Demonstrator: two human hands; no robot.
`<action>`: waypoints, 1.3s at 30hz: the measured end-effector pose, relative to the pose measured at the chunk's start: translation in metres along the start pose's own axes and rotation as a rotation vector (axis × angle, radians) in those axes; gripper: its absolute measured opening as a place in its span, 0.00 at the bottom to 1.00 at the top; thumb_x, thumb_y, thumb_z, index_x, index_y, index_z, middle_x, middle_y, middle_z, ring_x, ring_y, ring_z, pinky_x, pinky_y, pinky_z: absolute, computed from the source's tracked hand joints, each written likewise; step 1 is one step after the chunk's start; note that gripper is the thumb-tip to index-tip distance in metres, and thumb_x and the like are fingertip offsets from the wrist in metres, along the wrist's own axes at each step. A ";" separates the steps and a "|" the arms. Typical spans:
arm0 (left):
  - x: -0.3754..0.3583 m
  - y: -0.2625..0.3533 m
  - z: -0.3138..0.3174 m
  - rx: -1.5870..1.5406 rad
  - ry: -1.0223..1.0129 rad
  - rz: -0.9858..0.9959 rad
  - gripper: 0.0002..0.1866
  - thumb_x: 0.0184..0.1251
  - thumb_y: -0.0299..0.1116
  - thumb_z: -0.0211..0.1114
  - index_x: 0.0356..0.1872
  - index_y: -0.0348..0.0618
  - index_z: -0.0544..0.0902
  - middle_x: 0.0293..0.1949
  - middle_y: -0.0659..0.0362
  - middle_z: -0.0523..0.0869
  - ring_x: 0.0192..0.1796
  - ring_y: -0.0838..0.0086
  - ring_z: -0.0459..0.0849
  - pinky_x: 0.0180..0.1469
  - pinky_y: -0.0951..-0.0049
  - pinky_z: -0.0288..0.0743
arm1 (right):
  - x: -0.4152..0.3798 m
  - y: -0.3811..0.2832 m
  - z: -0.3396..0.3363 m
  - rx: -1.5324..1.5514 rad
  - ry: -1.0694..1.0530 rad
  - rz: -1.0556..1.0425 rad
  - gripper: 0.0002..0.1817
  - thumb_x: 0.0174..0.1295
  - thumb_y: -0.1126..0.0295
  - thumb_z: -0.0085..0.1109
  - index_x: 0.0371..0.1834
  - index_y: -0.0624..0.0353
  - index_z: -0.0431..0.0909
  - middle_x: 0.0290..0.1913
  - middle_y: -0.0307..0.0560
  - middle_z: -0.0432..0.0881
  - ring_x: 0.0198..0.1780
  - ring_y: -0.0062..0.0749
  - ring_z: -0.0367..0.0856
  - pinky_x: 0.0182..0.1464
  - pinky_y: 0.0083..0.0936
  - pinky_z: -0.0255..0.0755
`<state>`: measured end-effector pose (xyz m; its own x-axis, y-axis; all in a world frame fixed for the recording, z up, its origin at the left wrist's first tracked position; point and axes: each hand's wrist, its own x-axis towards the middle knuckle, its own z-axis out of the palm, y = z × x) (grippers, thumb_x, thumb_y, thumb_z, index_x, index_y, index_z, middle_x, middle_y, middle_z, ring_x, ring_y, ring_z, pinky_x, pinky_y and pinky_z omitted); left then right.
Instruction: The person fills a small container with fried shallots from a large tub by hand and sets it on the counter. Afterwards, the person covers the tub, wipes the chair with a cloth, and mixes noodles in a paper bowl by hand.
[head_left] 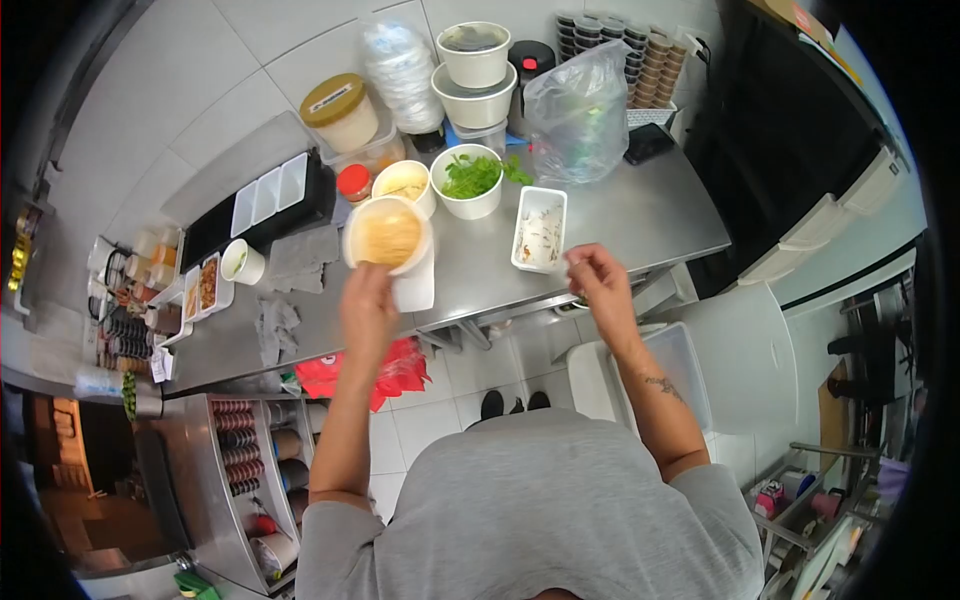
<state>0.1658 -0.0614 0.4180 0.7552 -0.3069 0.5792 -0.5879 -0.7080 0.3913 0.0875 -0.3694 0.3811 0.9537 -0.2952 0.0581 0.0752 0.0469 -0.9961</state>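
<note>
My left hand (369, 305) is closed on the near rim of a round white bowl (391, 236) with pale yellow shreds in it, slightly blurred. The bowl is over a white tray (416, 290) and in front of another tub (405, 184) with pale yellow contents. My right hand (598, 284) is curled, fingertips together, by the near right corner of a small white rectangular container (540, 229) with scraps on its bottom. Whatever those fingers hold, if anything, I cannot make out. A white bowl of green leaves (469, 181) stands between the two hands, farther back.
At the back are stacked lidded tubs (475, 90), a clear plastic bag (578, 115) and a red-lidded jar (354, 183). To the left lie grey cloths (299, 262) and a small cup (243, 262). Below the steel counter's edge is a red bag (385, 372).
</note>
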 end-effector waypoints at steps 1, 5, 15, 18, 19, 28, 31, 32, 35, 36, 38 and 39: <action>0.001 0.025 0.001 -0.051 -0.010 0.082 0.08 0.50 0.18 0.60 0.33 0.37 0.76 0.32 0.50 0.75 0.35 0.54 0.75 0.37 0.59 0.71 | -0.007 -0.009 0.009 0.070 -0.096 0.059 0.18 0.64 0.65 0.55 0.56 0.58 0.71 0.43 0.42 0.75 0.43 0.24 0.74 0.43 0.20 0.70; 0.000 0.086 0.014 -0.215 -0.128 0.300 0.15 0.43 0.15 0.60 0.36 0.37 0.77 0.36 0.52 0.76 0.36 0.58 0.75 0.38 0.61 0.72 | -0.023 -0.041 0.038 0.418 -0.198 0.145 0.30 0.62 0.62 0.57 0.66 0.55 0.60 0.50 0.45 0.71 0.54 0.28 0.71 0.52 0.27 0.69; 0.005 0.120 0.028 -0.376 -0.417 0.309 0.09 0.55 0.21 0.61 0.38 0.37 0.79 0.39 0.54 0.78 0.36 0.59 0.81 0.35 0.62 0.75 | -0.049 -0.019 0.000 0.418 -0.002 0.113 0.37 0.55 0.68 0.61 0.69 0.56 0.57 0.55 0.49 0.64 0.52 0.30 0.72 0.54 0.28 0.68; 0.024 0.139 0.015 -0.336 -0.438 0.272 0.09 0.57 0.27 0.63 0.39 0.38 0.79 0.41 0.53 0.78 0.40 0.59 0.81 0.38 0.62 0.76 | -0.062 -0.016 -0.006 0.359 0.062 0.119 0.39 0.53 0.68 0.64 0.69 0.56 0.56 0.55 0.50 0.65 0.51 0.30 0.73 0.54 0.27 0.69; 0.029 0.143 0.025 -0.287 -0.434 0.359 0.10 0.57 0.29 0.64 0.39 0.38 0.79 0.41 0.53 0.78 0.41 0.59 0.81 0.39 0.62 0.76 | -0.066 -0.017 -0.007 0.351 0.056 0.106 0.40 0.53 0.68 0.64 0.69 0.56 0.56 0.55 0.49 0.65 0.51 0.30 0.73 0.53 0.27 0.69; 0.032 0.159 0.088 -0.228 -0.576 0.572 0.13 0.51 0.28 0.65 0.41 0.40 0.79 0.37 0.51 0.79 0.41 0.55 0.80 0.42 0.59 0.75 | -0.089 -0.017 -0.021 0.464 0.070 0.115 0.43 0.53 0.70 0.63 0.72 0.55 0.51 0.56 0.48 0.67 0.54 0.32 0.72 0.53 0.30 0.70; 0.043 0.164 0.073 -0.356 -0.614 0.464 0.12 0.55 0.27 0.63 0.42 0.40 0.80 0.37 0.50 0.80 0.40 0.54 0.80 0.41 0.61 0.74 | -0.093 -0.011 -0.027 0.514 0.101 0.142 0.42 0.54 0.70 0.61 0.72 0.55 0.50 0.58 0.49 0.65 0.55 0.32 0.71 0.54 0.31 0.70; 0.047 0.166 0.069 -0.398 -0.625 0.435 0.12 0.57 0.26 0.62 0.43 0.39 0.80 0.37 0.49 0.81 0.40 0.54 0.80 0.41 0.61 0.74 | -0.094 -0.012 -0.027 0.520 0.094 0.154 0.41 0.55 0.69 0.61 0.72 0.55 0.50 0.59 0.49 0.65 0.55 0.32 0.70 0.54 0.32 0.70; 0.055 0.168 0.065 -0.432 -0.739 0.402 0.12 0.60 0.27 0.61 0.45 0.38 0.79 0.37 0.48 0.82 0.39 0.53 0.81 0.42 0.62 0.74 | -0.095 -0.015 -0.028 0.529 0.078 0.166 0.41 0.56 0.68 0.60 0.72 0.55 0.51 0.59 0.50 0.64 0.57 0.32 0.69 0.54 0.32 0.70; 0.057 0.167 0.064 -0.428 -0.740 0.402 0.12 0.60 0.27 0.61 0.44 0.38 0.79 0.38 0.48 0.82 0.39 0.53 0.81 0.42 0.62 0.74 | -0.094 -0.014 -0.028 0.530 0.075 0.157 0.40 0.56 0.67 0.60 0.72 0.55 0.51 0.59 0.50 0.64 0.57 0.32 0.69 0.54 0.32 0.70; 0.058 0.165 0.061 -0.417 -0.744 0.399 0.11 0.60 0.27 0.61 0.44 0.37 0.79 0.39 0.48 0.82 0.40 0.53 0.81 0.42 0.63 0.74 | -0.094 -0.011 -0.028 0.524 0.070 0.157 0.40 0.56 0.67 0.59 0.72 0.55 0.51 0.59 0.49 0.65 0.57 0.32 0.69 0.54 0.32 0.70; 0.058 0.164 0.060 -0.410 -0.737 0.406 0.11 0.60 0.27 0.61 0.44 0.37 0.79 0.38 0.48 0.82 0.40 0.54 0.81 0.41 0.63 0.74 | -0.094 -0.010 -0.028 0.516 0.067 0.165 0.40 0.56 0.67 0.59 0.72 0.55 0.51 0.59 0.49 0.65 0.57 0.32 0.69 0.54 0.32 0.70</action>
<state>0.1306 -0.2336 0.4733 0.3806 -0.9067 0.1820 -0.7973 -0.2220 0.5613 -0.0106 -0.3690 0.3837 0.9456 -0.3035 -0.1169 0.0757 0.5547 -0.8286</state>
